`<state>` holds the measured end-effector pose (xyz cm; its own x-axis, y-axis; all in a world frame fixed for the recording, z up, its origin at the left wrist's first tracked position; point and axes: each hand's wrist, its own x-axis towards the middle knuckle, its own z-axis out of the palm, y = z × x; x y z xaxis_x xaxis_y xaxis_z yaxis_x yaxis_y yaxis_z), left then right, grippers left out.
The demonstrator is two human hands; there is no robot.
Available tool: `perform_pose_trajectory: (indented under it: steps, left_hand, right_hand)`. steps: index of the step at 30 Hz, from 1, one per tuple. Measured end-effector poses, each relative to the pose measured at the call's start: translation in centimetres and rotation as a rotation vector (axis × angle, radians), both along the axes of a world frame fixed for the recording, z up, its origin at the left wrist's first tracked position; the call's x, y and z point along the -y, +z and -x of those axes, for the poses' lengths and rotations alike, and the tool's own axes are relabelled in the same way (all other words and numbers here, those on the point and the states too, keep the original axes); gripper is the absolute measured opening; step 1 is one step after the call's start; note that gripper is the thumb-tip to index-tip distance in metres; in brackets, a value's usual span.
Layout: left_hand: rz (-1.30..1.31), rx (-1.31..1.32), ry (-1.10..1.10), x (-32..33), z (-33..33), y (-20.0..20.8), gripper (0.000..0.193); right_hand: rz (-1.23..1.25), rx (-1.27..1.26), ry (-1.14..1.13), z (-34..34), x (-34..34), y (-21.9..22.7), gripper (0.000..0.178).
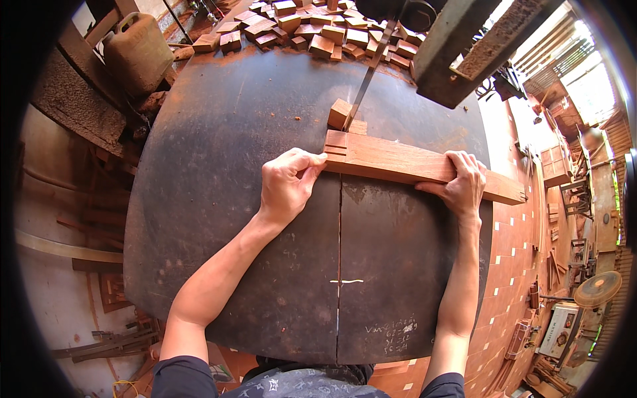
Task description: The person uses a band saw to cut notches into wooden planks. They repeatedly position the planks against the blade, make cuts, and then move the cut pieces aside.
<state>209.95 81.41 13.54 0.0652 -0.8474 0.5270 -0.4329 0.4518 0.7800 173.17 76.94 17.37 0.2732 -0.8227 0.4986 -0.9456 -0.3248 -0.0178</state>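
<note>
A long reddish-brown wooden beam [398,158] lies across the dark metal saw table [279,278], running slightly down to the right. Slots are cut into its left end. The thin band saw blade [369,81] comes down just behind that end; whether it touches the wood I cannot tell. With thumb and fingertips pinched, my left hand [286,184] holds the beam's left end. Around the right part of the beam my right hand [463,180] is closed, fingers on top and thumb on the near side. Two small wood blocks [339,114] sit beside the blade.
Several cut wood blocks [325,41] are heaped along the table's far edge. The saw's metal guard arm [458,73] hangs at the upper right. A dusty plastic jerrycan [136,54] stands at the far left, and a fan [597,289] at the right beyond the tiled floor.
</note>
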Motion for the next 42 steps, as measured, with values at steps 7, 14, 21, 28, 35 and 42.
perform_pose_trajectory:
  steps: [7, 14, 21, 28, 35, 42]
  left_hand:
    - [-0.044, -0.012, 0.009, 0.12, 0.56, 0.05, 0.006]
    - [0.019, -0.019, 0.029, 0.17, 0.09, -0.23, 0.008]
    - [-0.031, -0.040, 0.027, 0.30, 0.52, -0.08, 0.009]
    - [-0.044, -0.036, 0.031, 0.25, 0.23, -0.22, 0.010]
    - [-0.020, -0.023, 0.036, 0.39, 0.33, -0.32, 0.007]
    - [-0.050, -0.024, 0.045, 0.36, 0.45, -0.05, 0.008]
  right_hand:
    - [-0.014, 0.021, -0.010, 0.10, -0.50, 0.05, 0.086]
    - [-0.033, 0.062, -0.013, -0.38, -0.02, 0.40, 0.088]
    - [-0.029, 0.069, -0.034, 0.01, -0.01, 0.16, 0.088]
    - [-0.028, 0.064, -0.038, -0.12, -0.04, 0.06, 0.089]
    - [-0.045, 0.069, -0.048, -0.18, -0.12, 0.23, 0.092]
    - [-0.040, 0.065, -0.049, -0.19, -0.13, 0.43, 0.092]
